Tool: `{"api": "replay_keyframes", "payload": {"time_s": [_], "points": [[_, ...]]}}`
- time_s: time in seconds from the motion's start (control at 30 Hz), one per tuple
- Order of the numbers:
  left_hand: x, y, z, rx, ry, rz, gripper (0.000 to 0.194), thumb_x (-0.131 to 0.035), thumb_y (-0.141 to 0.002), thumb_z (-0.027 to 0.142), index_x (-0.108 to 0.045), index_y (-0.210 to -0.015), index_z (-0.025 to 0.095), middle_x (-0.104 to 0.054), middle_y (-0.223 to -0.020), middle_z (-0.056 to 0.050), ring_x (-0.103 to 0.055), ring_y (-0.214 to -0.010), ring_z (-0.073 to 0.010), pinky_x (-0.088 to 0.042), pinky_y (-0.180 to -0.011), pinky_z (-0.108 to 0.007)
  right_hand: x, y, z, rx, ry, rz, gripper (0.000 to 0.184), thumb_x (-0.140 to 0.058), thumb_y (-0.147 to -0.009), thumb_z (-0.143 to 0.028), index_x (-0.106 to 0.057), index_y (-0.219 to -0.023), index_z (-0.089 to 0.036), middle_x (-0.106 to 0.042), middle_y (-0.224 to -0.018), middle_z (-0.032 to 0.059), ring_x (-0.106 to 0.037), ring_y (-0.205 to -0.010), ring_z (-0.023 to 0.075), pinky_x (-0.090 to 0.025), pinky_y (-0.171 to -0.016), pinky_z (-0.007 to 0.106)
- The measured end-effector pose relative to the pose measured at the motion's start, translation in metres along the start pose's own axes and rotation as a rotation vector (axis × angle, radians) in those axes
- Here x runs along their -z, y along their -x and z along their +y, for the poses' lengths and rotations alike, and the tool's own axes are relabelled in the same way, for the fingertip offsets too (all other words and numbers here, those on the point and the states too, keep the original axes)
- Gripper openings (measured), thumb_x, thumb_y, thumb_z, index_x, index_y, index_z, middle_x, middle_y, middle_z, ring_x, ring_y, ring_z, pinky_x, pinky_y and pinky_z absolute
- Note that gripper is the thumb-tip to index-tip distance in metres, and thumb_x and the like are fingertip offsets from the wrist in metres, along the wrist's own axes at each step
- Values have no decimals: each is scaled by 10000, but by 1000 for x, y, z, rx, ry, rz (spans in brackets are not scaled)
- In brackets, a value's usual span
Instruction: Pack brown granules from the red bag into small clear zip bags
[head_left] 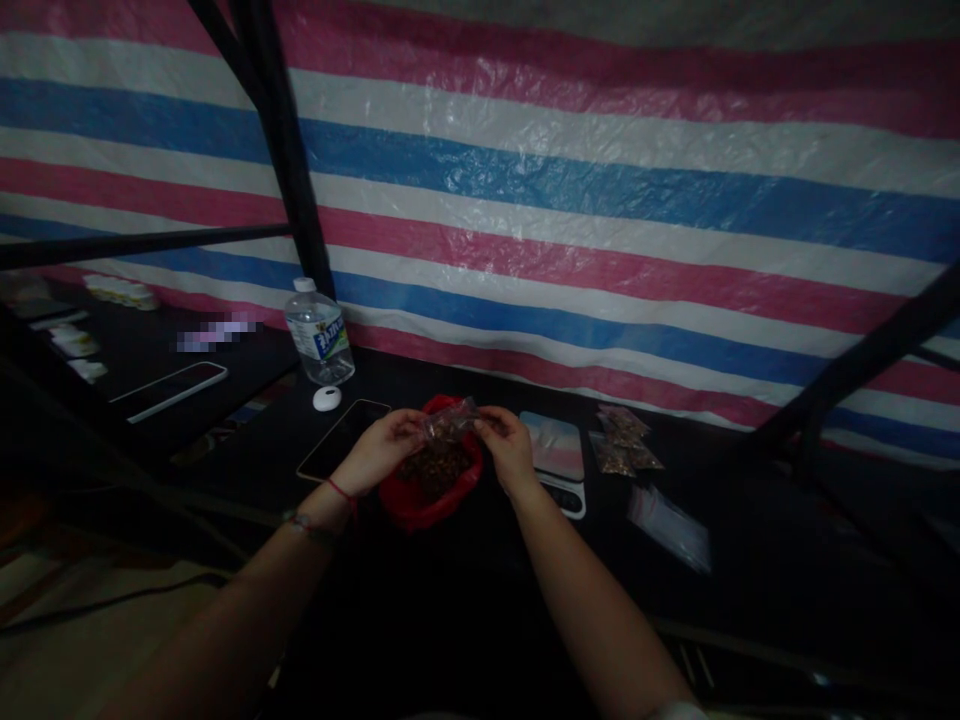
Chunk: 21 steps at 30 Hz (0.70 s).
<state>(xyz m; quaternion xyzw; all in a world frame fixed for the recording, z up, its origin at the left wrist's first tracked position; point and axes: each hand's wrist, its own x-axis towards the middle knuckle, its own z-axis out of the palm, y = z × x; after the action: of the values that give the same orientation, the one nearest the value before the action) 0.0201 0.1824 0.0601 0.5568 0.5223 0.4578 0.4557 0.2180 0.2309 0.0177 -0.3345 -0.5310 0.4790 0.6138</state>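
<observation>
Between my two hands hangs a small clear zip bag (pixel 448 424) with some brown bits inside. My left hand (pixel 386 445) pinches its left end, and my right hand (pixel 508 447) grips the right end. Directly below is a red plastic bag (pixel 429 512), its mouth spread wide around a heap of small brown pieces (pixel 435 470). Just right of my right hand lies a white digital scale (pixel 559 465) with a shiny top plate. Farther right are several filled zip bags (pixel 626 440) and a stack of flat clear zip bags (pixel 670 527).
A dark phone (pixel 341 440) lies left of the red bag. Behind it stand a clear plastic bottle (pixel 321 335) and a white rounded case (pixel 327 399). Another phone (pixel 169 390) rests on the left table. Black metal posts (pixel 289 160) and a striped sheet (pixel 600 220) bound the table (pixel 757 540).
</observation>
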Motion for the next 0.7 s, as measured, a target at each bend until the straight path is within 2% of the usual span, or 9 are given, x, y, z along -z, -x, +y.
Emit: {"api": "replay_keyframes", "payload": {"time_s": [0.17,0.33,0.5,0.57,0.7], "points": [[1,-2,-6,-2,-189,-34,354,-647,-670,347,-585,-960,154,-684,-839,-47,-662,-775,-198,-515,-686,-303,-1,1,0,46,-63,-4,211,-767,-633,-264,-701,-830,-225,-637,-917,15,-623,-851,168,-506,-817,320],[2,-3,-11,-46,-401,-39,287,-596,-718,336,-602,-950,167,-691,-878,-52,-665,-772,-194,-504,-660,-276,-1,2,2,114,46,-55,83,-729,-687,-278,-723,-757,-234,-636,-875,23,-602,-854,170,-482,-804,317],[-1,-1,-8,-99,-522,-46,245,-511,-778,263,-619,-981,181,-698,-875,-43,-661,-742,-180,-498,-641,-264,0,3,2,168,150,-59,49,-721,-698,-291,-724,-720,-247,-610,-793,6,-580,-791,154,-457,-752,296],[-1,-1,-7,-140,-593,-37,236,-490,-789,246,-640,-961,181,-699,-890,-47,-658,-766,-183,-501,-681,-272,1,3,3,150,185,-45,65,-717,-698,-303,-726,-723,-244,-602,-753,-1,-570,-744,148,-452,-711,285],[1,-3,-10,-226,-713,-6,246,-486,-801,249,-681,-938,184,-699,-965,-65,-640,-898,-202,-487,-831,-303,0,3,5,9,134,-34,137,-713,-684,-331,-720,-765,-221,-653,-735,3,-584,-688,149,-465,-669,283]]}}
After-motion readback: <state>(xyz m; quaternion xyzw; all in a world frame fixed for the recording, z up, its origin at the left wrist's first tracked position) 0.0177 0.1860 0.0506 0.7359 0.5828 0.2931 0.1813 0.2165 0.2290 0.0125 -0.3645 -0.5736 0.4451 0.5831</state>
